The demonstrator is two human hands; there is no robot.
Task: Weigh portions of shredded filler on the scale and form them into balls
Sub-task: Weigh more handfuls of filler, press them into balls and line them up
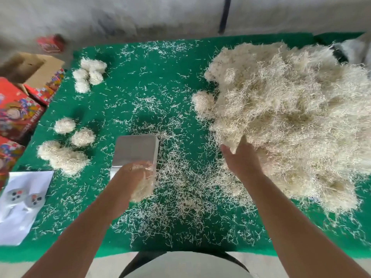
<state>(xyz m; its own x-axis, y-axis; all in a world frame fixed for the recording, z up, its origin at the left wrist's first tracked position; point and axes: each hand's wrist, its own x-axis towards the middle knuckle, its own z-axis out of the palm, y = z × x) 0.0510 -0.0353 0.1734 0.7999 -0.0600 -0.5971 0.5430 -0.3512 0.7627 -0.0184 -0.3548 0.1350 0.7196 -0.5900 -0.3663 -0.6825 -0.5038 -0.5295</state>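
A green table (152, 93) fills most of the view, and little bits of filler lie all over it. On the right side sits the big pile of shredded filler (285, 117), fluffy and pale. On the left side lie the finished balls (82, 137), some near the far corner and some nearer, well apart from the pile. Red boxes (18, 111) stand at the left edge.

Near the middle sits the scale (136, 149), a shiny flat plate with nothing on the part that shows.

The person's right hand (241, 157) reaches into the near edge of the pile. Its fingers go into the filler and are hidden, so it is hard to tell if they are gripping yet. The left hand (136, 175) is over the near end of the scale, its fingers curled round a small clump of filler (143, 189).

It looks like the step is gathering a portion. Next the person probably needs to pull a tuft loose, put the filler on the scale plate and check the weight.
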